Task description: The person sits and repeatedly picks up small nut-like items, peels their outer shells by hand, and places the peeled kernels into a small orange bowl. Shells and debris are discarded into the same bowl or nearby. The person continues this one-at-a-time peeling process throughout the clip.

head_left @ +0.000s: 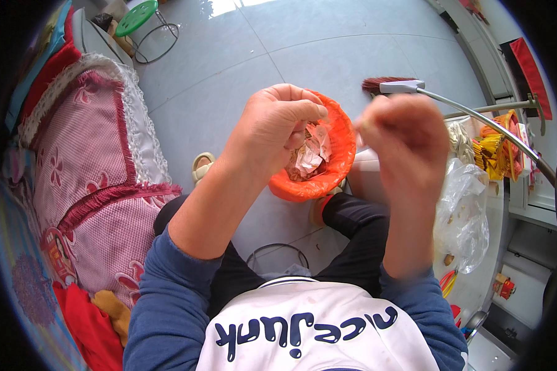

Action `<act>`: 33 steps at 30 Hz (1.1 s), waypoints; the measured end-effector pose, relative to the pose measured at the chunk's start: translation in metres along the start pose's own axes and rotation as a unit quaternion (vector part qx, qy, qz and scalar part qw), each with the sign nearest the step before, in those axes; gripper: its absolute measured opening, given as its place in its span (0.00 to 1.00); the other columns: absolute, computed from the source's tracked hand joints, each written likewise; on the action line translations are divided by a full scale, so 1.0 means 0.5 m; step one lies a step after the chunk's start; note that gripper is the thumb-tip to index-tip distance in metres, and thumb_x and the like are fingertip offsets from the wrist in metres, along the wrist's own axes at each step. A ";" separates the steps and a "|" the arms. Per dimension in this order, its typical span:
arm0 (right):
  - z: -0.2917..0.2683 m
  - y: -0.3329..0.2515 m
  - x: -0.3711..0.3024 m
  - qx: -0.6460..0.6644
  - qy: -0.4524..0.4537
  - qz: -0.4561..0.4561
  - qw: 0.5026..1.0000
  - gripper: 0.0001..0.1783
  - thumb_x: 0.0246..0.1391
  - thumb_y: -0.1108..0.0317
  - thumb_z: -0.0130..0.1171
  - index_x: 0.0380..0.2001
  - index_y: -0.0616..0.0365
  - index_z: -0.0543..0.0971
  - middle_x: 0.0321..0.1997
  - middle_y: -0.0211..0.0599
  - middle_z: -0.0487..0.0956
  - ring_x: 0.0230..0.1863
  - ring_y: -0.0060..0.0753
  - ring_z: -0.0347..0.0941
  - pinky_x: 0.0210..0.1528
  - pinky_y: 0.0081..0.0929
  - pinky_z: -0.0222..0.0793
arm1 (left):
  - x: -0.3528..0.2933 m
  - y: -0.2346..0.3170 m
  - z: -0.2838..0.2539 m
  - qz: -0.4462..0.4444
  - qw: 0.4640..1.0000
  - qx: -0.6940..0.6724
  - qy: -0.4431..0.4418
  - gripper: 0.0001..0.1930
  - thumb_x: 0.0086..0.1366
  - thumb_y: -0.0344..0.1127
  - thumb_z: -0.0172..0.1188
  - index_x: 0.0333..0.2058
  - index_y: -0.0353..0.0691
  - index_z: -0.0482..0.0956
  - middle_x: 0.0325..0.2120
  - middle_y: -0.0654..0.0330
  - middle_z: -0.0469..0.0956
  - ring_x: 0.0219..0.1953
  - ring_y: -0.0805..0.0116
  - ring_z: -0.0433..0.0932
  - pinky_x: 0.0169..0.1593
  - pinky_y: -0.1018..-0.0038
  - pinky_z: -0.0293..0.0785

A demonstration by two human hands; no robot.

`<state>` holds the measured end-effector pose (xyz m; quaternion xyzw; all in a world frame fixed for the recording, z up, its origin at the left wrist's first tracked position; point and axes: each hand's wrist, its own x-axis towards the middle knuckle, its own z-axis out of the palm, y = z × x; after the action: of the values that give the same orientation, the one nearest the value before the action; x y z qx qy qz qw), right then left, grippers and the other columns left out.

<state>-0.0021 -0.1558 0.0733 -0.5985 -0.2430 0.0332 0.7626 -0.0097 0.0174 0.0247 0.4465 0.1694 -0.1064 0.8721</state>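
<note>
My left hand [275,120] is raised over the left part of a bin lined with an orange plastic bag [342,145]. Thumb and forefinger are pinched together, and whatever lies between them is too small or hidden to name. Inside the bin are crumpled pale pinkish scraps [312,154], partly covered by that hand. To the right of the bin, at about the same height, my right hand [408,133] is smeared by motion. Its fingers look curled, but I cannot see whether they hold anything.
A pink fringed cover [86,148] drapes over furniture at left. A green stool [137,17] stands far left. At right are a broom [402,85] with a metal handle, a clear plastic bag [461,216] and yellow packets [489,151]. My legs flank the bin.
</note>
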 end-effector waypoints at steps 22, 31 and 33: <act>0.059 -0.112 -0.065 -0.276 -0.046 -0.125 0.952 0.04 0.48 0.80 0.62 0.29 0.65 0.77 0.30 0.39 0.78 0.27 0.31 0.72 0.30 0.24 0.69 | 0.024 -0.009 0.006 -0.104 0.920 -0.363 -0.109 0.41 0.70 0.63 0.35 0.56 0.20 0.65 0.56 0.31 0.64 0.64 0.39 0.59 0.67 0.46 0.54; 0.021 0.073 -0.016 -0.462 -0.091 -0.033 0.881 0.09 0.49 0.78 0.64 0.35 0.64 0.78 0.29 0.40 0.75 0.28 0.35 0.73 0.31 0.26 0.69 | 0.022 -0.031 0.019 -0.110 0.925 -0.328 -0.158 0.44 0.69 0.67 0.32 0.52 0.20 0.66 0.48 0.36 0.69 0.53 0.46 0.69 0.62 0.57 0.64; 0.017 0.075 -0.016 -0.479 -0.104 -0.066 0.869 0.07 0.50 0.77 0.63 0.34 0.65 0.78 0.29 0.42 0.76 0.28 0.37 0.73 0.31 0.28 0.69 | 0.023 -0.034 0.020 -0.113 0.919 -0.342 -0.157 0.44 0.69 0.66 0.33 0.52 0.19 0.66 0.48 0.36 0.69 0.54 0.47 0.68 0.62 0.58 0.63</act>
<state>-0.0035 -0.1401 0.0371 -0.8659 -0.3461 -0.0752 0.3532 -0.0027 -0.0009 0.0132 0.0761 0.1062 -0.2085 0.9693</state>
